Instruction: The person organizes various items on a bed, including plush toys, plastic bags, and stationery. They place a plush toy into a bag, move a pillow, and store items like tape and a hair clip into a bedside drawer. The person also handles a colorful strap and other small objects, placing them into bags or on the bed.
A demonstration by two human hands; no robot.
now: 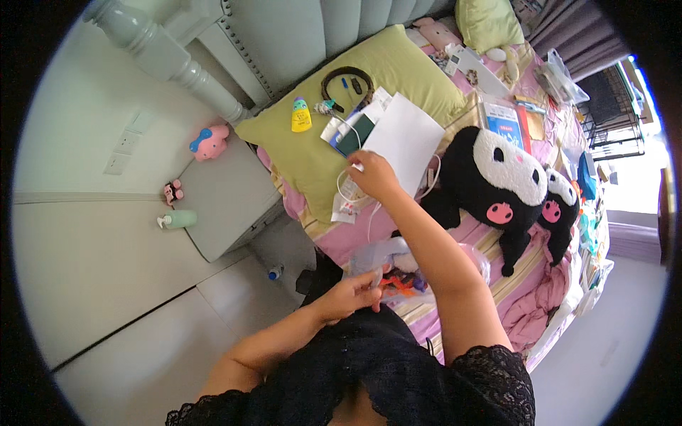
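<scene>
My right hand is closed on a white cable above the green pillow. Loops of the cable hang on both sides of the hand, and one strand runs down toward the bed. Lower down, my left hand pinches the rim of a clear plastic bag. Inside the bag are orange, purple and pale things, partly hidden by my right forearm. Beside the right hand lie a large white sheet, a dark green booklet and a small clear packet.
A yellow bottle and a dark headband rest on the pillow. Black-and-white plush toys lie to the right. At left stands a grey bedside cabinet with a green pump bottle and a pink plush.
</scene>
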